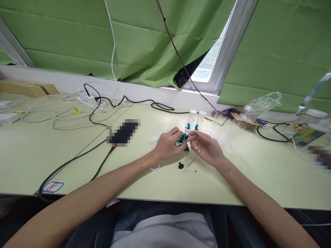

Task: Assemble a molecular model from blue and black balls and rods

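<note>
Close together above the table, my two hands meet at a small blue, green and black part (184, 137) with a thin metal rod sticking up from it. My left hand (168, 144) is closed on this part from the left side. The fingertips of my right hand (208, 148) are pinched at its right edge; what they hold is too small to make out. Just below lie a black knob-like piece (181, 165) and a thin bent wire (189, 171) with a red tip. Beyond my fingers stand two small blue pieces with upright rods, the right one a blue piece (197, 127).
Two white-capped containers (193, 112) stand behind the hands. A white round lid (155, 167) lies by my left wrist. Black cables (103, 153) cross the left side near a blurred dark device (124, 132). At right are clear plastic pieces (224, 129) and a cardboard box (247, 121).
</note>
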A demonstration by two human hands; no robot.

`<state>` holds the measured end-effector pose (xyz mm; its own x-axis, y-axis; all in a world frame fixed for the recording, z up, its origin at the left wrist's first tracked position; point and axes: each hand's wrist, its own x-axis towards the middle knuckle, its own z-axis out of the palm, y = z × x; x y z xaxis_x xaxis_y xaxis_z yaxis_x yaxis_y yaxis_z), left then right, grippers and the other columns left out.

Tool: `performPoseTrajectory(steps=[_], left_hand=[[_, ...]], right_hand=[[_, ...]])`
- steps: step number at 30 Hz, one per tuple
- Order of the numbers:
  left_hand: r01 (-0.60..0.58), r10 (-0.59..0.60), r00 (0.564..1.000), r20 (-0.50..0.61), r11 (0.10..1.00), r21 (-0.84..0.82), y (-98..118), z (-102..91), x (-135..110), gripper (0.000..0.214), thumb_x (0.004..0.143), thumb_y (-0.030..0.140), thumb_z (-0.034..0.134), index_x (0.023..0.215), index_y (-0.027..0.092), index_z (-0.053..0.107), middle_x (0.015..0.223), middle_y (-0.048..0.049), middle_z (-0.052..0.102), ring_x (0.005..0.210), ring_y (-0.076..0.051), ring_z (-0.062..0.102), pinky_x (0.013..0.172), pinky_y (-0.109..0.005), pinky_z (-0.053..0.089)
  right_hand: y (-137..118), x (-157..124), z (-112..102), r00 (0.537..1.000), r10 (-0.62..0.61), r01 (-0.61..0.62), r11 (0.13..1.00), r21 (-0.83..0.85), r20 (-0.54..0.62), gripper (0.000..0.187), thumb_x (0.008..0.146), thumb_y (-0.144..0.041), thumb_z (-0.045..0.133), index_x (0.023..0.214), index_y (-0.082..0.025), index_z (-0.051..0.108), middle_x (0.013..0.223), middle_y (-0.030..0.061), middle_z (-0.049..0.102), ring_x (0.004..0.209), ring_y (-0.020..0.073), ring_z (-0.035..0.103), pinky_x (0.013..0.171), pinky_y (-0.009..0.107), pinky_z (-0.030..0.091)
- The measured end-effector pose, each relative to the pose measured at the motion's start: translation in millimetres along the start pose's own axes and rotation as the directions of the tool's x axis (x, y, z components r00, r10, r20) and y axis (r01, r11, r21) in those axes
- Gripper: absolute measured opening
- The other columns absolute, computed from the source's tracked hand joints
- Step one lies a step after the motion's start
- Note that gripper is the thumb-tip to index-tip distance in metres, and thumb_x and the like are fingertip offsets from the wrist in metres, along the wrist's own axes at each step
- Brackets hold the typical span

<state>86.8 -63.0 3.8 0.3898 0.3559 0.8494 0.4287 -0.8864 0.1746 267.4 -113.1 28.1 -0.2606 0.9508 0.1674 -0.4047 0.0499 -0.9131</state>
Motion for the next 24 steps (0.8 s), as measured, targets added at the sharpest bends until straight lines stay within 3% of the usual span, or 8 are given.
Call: performPoseTrajectory(steps=[15,24], left_hand=[[0.022,-0.024,0.999,-0.037,0.999,-0.038,0.9,-0.3,0.9,0.004,0.08,0.021,0.062,0.083,0.019,0.06,0.071,0.0021,0.051,0.053,-0.009,0.043,0.05,-0.023,0.036],[0.029,-0.031,0.999,-0.043,0.999,-0.044,0.1,-1.1,1.7,0.005,0.078,0.021,0.063,0.082,0.019,0.06,0.071,0.0023,0.051,0.054,-0.008,0.042,0.049,-0.023,0.035]], right_hand=[[-0.4,-2.0,1.3,1.0,-0.015,0.017,0.997,-0.069,0.027,0.026,0.083,-0.04,0.071,0.102,-0.023,0.07,0.099,0.0046,0.072,0.064,0.0112,0.057,0.062,0.027,0.053],[3.0,-1.6,2.8,0.994,-0.1,0.106,0.984,-0.14,0.045,0.026,0.085,-0.041,0.071,0.104,-0.024,0.068,0.1,0.0049,0.072,0.066,0.0113,0.058,0.064,0.028,0.051]])
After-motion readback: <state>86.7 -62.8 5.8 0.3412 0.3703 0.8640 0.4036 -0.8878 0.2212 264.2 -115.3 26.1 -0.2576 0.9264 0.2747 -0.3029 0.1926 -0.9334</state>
